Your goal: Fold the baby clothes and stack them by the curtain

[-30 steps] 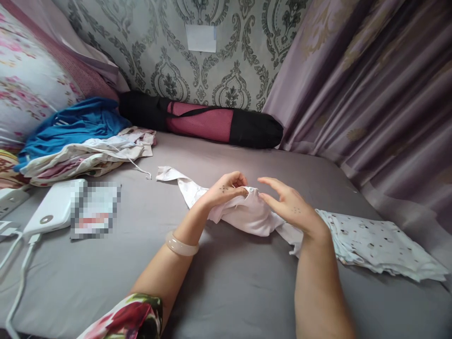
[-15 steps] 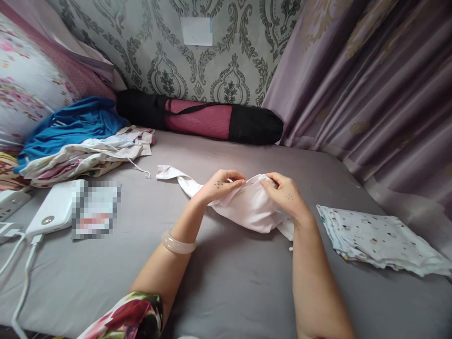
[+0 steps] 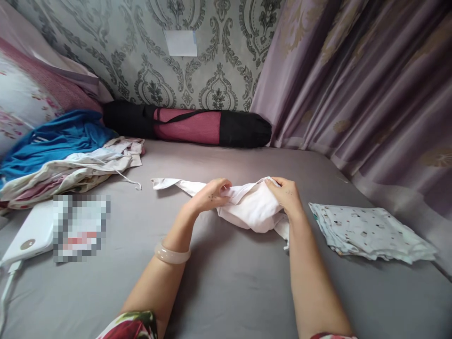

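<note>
A small pale pink garment (image 3: 256, 209) is bunched up over the grey sheet in front of me. A narrow sleeve-like part of it stretches out to the left, and a short white tie hangs at its lower right. My right hand (image 3: 286, 193) is closed, pinching the top edge of the cloth between thumb and fingers. At the garment's left side, my left hand (image 3: 213, 194) has its fingers curled round the cloth; its fingertips are partly hidden. A pale bangle (image 3: 173, 254) circles my left forearm.
Folded printed cloths (image 3: 370, 230) lie to the right. On the left are heaped clothes (image 3: 67, 136), a white power bank (image 3: 31, 230) with a cable, and a blurred-out packet (image 3: 83, 230). A long black-and-pink bag (image 3: 187, 125) lies along the wall beside purple curtains (image 3: 335, 70).
My left hand has shifted slightly left along the garment's edge, its fingers drawn back a little. My right hand keeps its pinch. The camera view has tilted up and turned slightly.
</note>
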Demonstrator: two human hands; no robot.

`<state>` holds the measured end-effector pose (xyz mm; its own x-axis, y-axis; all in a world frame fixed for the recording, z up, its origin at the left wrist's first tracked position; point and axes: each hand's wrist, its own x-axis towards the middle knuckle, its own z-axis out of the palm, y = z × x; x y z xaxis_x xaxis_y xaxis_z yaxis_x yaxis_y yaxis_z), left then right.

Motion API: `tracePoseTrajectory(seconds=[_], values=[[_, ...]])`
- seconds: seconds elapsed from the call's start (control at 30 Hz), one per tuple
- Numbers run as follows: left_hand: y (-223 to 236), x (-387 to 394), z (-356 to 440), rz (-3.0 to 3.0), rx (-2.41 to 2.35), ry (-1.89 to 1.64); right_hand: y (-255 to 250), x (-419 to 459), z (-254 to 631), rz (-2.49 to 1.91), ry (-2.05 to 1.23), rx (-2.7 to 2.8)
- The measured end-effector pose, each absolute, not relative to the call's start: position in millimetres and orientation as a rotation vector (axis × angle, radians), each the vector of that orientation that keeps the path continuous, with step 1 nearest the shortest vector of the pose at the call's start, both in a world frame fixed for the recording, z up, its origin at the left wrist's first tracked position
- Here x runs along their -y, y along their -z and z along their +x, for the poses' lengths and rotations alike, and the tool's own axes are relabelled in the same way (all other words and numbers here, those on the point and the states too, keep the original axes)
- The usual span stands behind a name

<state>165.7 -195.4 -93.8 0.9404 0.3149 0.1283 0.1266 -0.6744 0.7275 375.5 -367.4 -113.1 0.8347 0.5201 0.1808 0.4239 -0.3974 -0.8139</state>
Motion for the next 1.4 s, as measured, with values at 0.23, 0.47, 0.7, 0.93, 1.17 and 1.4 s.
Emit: tracePoseTrajectory(seconds=[0.23, 0.47, 0.7, 0.93, 1.17, 1.4], values=[[114, 194, 169, 2.348, -0.355, -0.221, 113, 370, 375, -2.068, -0.258, 0.679], [143, 186, 178, 2.384, -0.392, -0.499, 93, 380, 364, -2.015, -0.474, 0.715], [132, 171, 175, 2.277, -0.506, -0.762, 85, 392, 357, -1.957, -0.536, 0.762], [112, 167, 160, 2.271, -0.353, -0.733, 66, 395, 345, -1.997, -0.49, 0.824], [133, 193, 152, 2.556, -0.274, -0.715, 70, 390, 345, -2.048, -0.485, 0.801], [133, 205, 154, 2.756, -0.379, -0.76, 76, 395, 349, -2.054, -0.491, 0.842]])
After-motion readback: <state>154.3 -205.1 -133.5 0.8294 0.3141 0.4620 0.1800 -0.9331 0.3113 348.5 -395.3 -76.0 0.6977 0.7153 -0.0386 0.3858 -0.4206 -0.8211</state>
